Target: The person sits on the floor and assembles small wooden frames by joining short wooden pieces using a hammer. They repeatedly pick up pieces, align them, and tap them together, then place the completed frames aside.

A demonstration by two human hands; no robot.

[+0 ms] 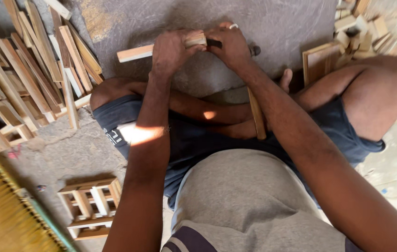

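Head view, looking down at a person seated cross-legged on a grey concrete floor (278,23). Both arms stretch forward and meet over a pale, flat wooden strip (135,52), held roughly level just above the floor in front of the knees. The left hand (173,51) wraps over the strip's right portion, fingers curled closed around it, wrist bent down. The right hand (231,45), wearing a light ring, is closed around the strip's end and a short dark tool (215,43) pressed against the wood; what kind of tool it is cannot be told. A dark rounded object (255,50) lies just beyond that hand. A second narrow wooden stick (257,114) rests upright against the crossed legs, under the right forearm. A heap of similar pale wooden slats (30,79) lies to the left, small slatted wooden frames (91,205) sit near the left elbow, and offcut blocks (362,28) are piled at upper right. Judging from the grip, the work goes best with the strip held steady by the left hand, close to the tool, and the elbows kept low.
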